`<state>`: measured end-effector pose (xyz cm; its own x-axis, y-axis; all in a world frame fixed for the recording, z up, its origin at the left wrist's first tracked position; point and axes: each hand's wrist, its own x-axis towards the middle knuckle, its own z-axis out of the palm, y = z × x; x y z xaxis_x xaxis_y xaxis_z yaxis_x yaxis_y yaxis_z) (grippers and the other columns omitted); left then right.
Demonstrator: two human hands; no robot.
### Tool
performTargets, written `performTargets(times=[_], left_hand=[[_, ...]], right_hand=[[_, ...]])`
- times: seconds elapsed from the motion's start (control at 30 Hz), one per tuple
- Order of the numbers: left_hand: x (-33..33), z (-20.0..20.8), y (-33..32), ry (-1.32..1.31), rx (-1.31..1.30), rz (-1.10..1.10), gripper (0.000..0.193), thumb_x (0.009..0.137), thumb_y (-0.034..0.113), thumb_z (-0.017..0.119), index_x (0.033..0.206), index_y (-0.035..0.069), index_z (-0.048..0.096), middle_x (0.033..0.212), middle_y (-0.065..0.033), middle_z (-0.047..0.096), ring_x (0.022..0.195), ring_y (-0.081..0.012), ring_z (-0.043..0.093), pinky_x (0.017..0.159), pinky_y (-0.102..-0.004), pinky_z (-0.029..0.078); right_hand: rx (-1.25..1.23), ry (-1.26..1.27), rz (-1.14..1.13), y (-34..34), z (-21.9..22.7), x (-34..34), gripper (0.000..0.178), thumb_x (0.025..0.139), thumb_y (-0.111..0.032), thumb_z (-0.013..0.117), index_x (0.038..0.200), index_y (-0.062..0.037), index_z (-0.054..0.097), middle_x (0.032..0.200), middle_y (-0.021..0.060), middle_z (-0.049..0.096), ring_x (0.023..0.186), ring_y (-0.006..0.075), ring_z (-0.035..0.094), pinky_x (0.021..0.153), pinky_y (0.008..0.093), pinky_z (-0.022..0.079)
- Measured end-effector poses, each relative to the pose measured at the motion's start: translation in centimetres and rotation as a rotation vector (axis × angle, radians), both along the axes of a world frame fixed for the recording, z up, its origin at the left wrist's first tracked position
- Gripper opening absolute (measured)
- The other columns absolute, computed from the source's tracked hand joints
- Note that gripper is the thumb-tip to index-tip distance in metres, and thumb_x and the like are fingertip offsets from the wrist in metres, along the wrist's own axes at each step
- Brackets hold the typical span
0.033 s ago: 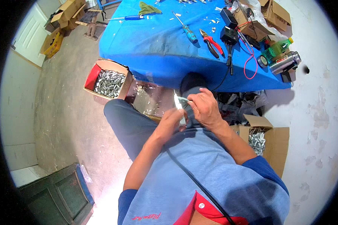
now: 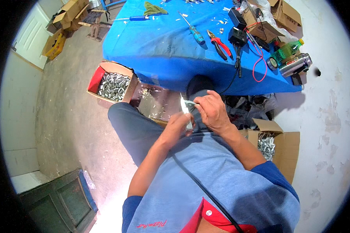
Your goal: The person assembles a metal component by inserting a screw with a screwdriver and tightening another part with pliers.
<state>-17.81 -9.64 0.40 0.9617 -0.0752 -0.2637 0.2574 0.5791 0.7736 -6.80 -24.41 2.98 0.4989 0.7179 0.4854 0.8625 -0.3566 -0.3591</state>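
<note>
Above my lap, my left hand point(image 2: 178, 123) is closed around a slim, silvery-white piece point(image 2: 184, 106), glare washing out its detail. A thin point sticks up from its far end. Beside that end, my right hand point(image 2: 211, 111) pinches a thin pale strip point(image 2: 190, 103) that meets the piece; whether the two are joined I cannot tell. Past my left knee, an open carton point(image 2: 133, 82) holds many small silvery cylinders point(image 2: 113, 86). By my right elbow, another open carton point(image 2: 287, 149) contains shiny metallic pieces point(image 2: 266, 146).
Ahead, a blue-covered table point(image 2: 155, 42) carries screwdrivers point(image 2: 196, 35), red-handled pliers point(image 2: 220, 46), black adapters point(image 2: 237, 35) with cables, a green bottle point(image 2: 289, 49) and a steel flask point(image 2: 295, 65). A wall point(image 2: 326, 128) rises at right. A dark panel point(image 2: 60, 204) lies lower left.
</note>
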Motion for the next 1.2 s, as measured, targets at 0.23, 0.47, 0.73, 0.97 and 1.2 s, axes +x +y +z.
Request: performTargets(times=[0.23,0.47,0.73,0.97,1.2], left_hand=[[-0.7,-1.0,0.3,-0.026,0.003,-0.128,0.032,0.094,0.035,0.054,0.092,0.003,0.055,0.077,-0.0060,0.055,0.065,-0.0141,0.051,0.053,-0.0263,0.040],[-1.2,0.7,0.3,0.013,-0.072,-0.088,0.029,0.090,0.033,0.056,0.089,0.004,0.054,0.076,-0.0043,0.051,0.067,-0.0129,0.049,0.054,-0.0256,0.038],[-1.8,-1.3,0.4,0.083,-0.010,-0.057,0.031,0.089,0.035,0.058,0.080,0.008,0.047,0.073,-0.0047,0.050,0.065,-0.0135,0.045,0.055,-0.0257,0.036],[-2.0,-2.5,-0.1,0.083,-0.062,-0.055,0.037,0.092,0.039,0.057,0.075,0.010,0.044,0.067,-0.0016,0.044,0.059,-0.0116,0.040,0.053,-0.0256,0.031],[-1.5,-2.9,-0.5,0.172,-0.091,-0.019,0.039,0.096,0.040,0.054,0.073,0.012,0.040,0.062,0.0027,0.038,0.052,-0.0079,0.031,0.048,-0.0234,0.024]], right_hand=[[-0.387,0.612,0.224,-0.8,1.9,1.6,0.027,0.092,-0.020,0.057,0.105,0.0023,0.062,0.086,0.0150,0.065,0.085,0.0300,0.064,0.088,0.0425,0.049],[-0.177,1.435,0.390,-1.2,0.6,3.0,0.033,0.091,-0.025,0.065,0.109,0.0014,0.063,0.094,0.0041,0.066,0.089,0.0123,0.059,0.081,0.0310,0.049],[-0.324,1.469,0.360,-0.8,2.3,2.7,0.033,0.089,-0.029,0.068,0.107,-0.0010,0.066,0.086,0.0012,0.066,0.079,0.0095,0.059,0.073,0.0271,0.048],[-0.451,1.076,0.306,-1.3,2.2,3.0,0.037,0.088,-0.036,0.065,0.104,-0.0021,0.069,0.078,0.0084,0.066,0.073,0.0180,0.061,0.067,0.0344,0.047],[-0.420,0.555,0.134,-1.2,2.8,2.2,0.033,0.083,-0.039,0.066,0.092,-0.0075,0.070,0.080,0.0181,0.066,0.078,0.0374,0.064,0.066,0.0449,0.048]])
